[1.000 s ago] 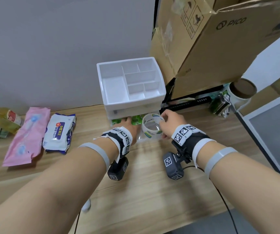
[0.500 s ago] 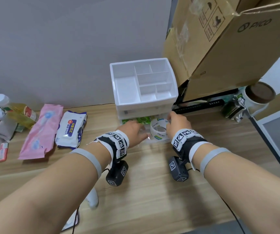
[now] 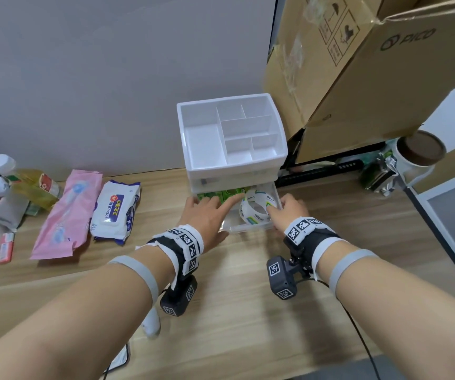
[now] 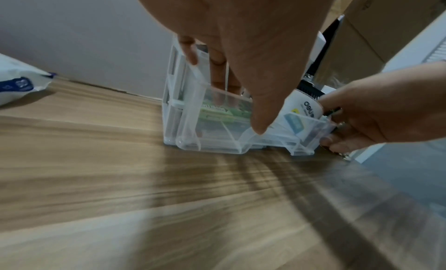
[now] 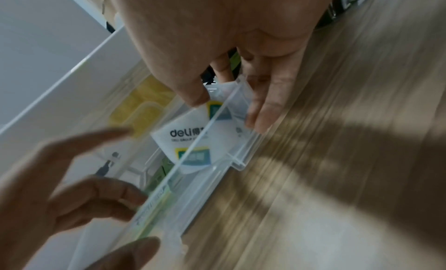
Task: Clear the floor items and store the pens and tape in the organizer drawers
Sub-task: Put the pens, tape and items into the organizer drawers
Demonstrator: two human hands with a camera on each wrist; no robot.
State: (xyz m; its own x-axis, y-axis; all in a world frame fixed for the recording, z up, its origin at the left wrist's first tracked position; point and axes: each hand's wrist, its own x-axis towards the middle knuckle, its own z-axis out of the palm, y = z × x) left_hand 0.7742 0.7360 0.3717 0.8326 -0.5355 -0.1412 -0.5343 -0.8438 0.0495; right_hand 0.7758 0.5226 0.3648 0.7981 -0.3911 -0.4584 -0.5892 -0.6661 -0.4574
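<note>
A white organizer (image 3: pixel 248 171) stands on the wooden floor against the wall, its clear bottom drawer (image 3: pixel 248 229) pulled out. A white-labelled tape roll (image 3: pixel 251 215) stands tilted in the drawer's right part, beside a green pack (image 3: pixel 221 194). My right hand (image 3: pixel 281 212) has its thumb on the tape roll (image 5: pixel 183 134), and its fingers wrap the outside of the drawer's front right corner (image 5: pixel 205 159). My left hand (image 3: pixel 221 212) reaches into the drawer's left part, fingers straight over the green pack and thumb at the front wall (image 4: pixel 217 144). No pens show.
A wet-wipes pack (image 3: pixel 116 212), a pink pack (image 3: pixel 64 215) and a bottle (image 3: pixel 32 185) lie on the floor to the left. Cardboard boxes (image 3: pixel 358 64) overhang the right. A black power strip (image 3: pixel 322 171) and a brown-lidded white jar (image 3: pixel 418 154) sit beside the organizer.
The tape roll has gone from above the drawer's front down into it, with my right hand. My left hand's fingers have stretched forward over the green pack.
</note>
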